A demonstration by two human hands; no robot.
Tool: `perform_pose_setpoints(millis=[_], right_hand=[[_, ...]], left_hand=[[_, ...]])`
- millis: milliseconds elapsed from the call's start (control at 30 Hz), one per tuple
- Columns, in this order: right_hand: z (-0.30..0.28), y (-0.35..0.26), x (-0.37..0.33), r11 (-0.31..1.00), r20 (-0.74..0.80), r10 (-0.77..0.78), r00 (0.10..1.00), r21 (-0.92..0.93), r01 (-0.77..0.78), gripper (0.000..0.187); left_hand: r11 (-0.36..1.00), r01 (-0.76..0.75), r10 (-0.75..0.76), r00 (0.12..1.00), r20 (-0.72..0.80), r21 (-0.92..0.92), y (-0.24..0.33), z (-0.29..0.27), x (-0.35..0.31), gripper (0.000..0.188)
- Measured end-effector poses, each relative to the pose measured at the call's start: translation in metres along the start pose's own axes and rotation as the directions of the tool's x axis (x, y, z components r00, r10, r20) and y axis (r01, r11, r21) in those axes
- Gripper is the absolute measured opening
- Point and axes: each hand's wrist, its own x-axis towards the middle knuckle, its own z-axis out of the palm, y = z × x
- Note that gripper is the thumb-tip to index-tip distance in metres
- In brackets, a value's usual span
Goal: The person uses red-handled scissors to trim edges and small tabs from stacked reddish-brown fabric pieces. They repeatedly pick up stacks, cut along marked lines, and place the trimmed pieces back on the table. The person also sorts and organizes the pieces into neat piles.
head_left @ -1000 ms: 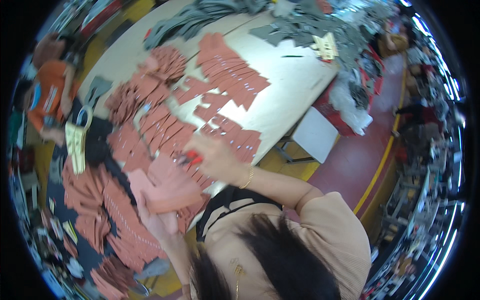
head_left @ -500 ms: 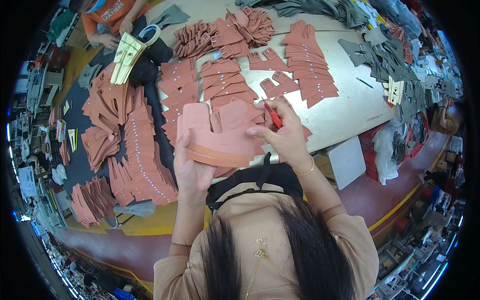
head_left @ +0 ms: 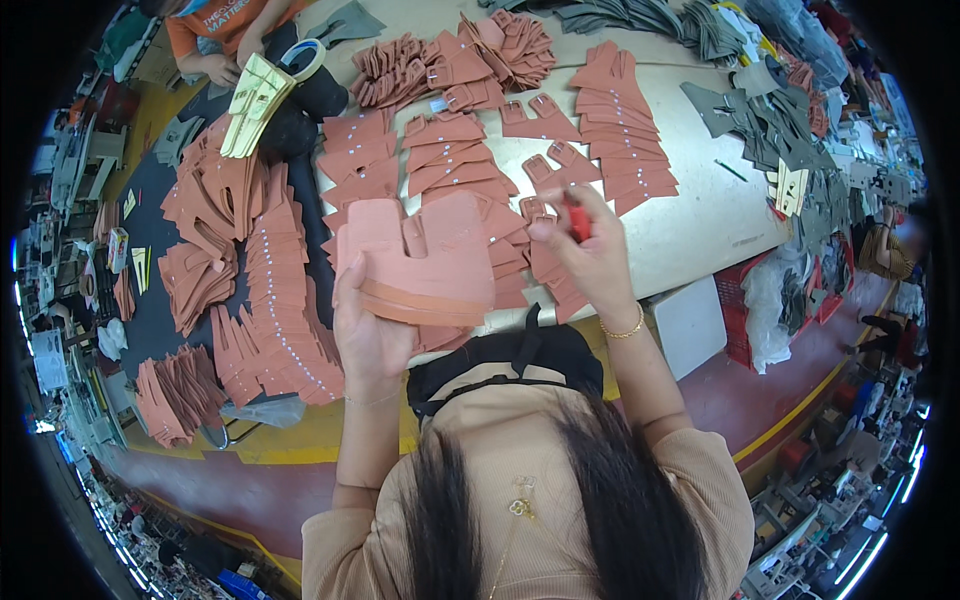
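Observation:
My left hand [head_left: 372, 338] grips a pinkish leather piece [head_left: 435, 262] by its lower left edge. The piece has a slot cut in its top, and layered orange-tan edges show along its bottom. To the right of it, my right hand [head_left: 598, 258] is closed around a small red-handled tool [head_left: 578, 222], apart from the leather; its tip cannot be made out. Just beyond both hands lie overlapping rows of reddish-brown leather pieces [head_left: 445, 160], some with buckles, on the table [head_left: 715, 215].
More reddish leather stacks [head_left: 285, 290] cover a dark surface on the left. Pale yellow patterns [head_left: 258, 105] and a tape roll [head_left: 303, 60] stand beyond them. Grey-green pieces [head_left: 775, 125] lie far right, above a red crate [head_left: 738, 300]. A co-worker in an orange shirt [head_left: 215, 30] is at far left.
My right hand has drawn away from the leather piece to the right, with the red-handled tool turned in its grip. My left hand and the piece have shifted slightly left.

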Motion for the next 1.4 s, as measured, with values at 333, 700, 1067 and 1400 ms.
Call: perform_pose_setpoints(millis=[333, 700, 1067, 1400], right_hand=[[0.011, -0.005, 0.003, 0.893, 0.35, -0.191, 0.917, -0.325, 0.31, 0.019], [-0.022, 0.031, 0.003, 0.938, -0.082, 0.042, 0.996, -0.34, -0.068, 0.028], [0.003, -0.004, -0.021, 0.968, 0.15, -0.218, 0.964, -0.09, 0.233, 0.043], [0.002, -0.015, -0.005, 0.906, 0.355, -0.29, 0.889, -0.198, 0.375, 0.029]], left_hand=[[0.999, 0.047, -0.047, 0.999, 0.022, 0.008, -0.005, -0.001, -0.006, 0.041], [0.999, 0.034, -0.035, 0.999, -0.038, -0.018, 0.001, -0.004, -0.002, 0.042], [0.998, 0.058, -0.056, 0.998, 0.029, -0.04, -0.004, 0.011, -0.007, 0.044], [0.987, 0.163, -0.163, 0.986, 0.025, 0.004, -0.004, 0.007, -0.01, 0.042]])
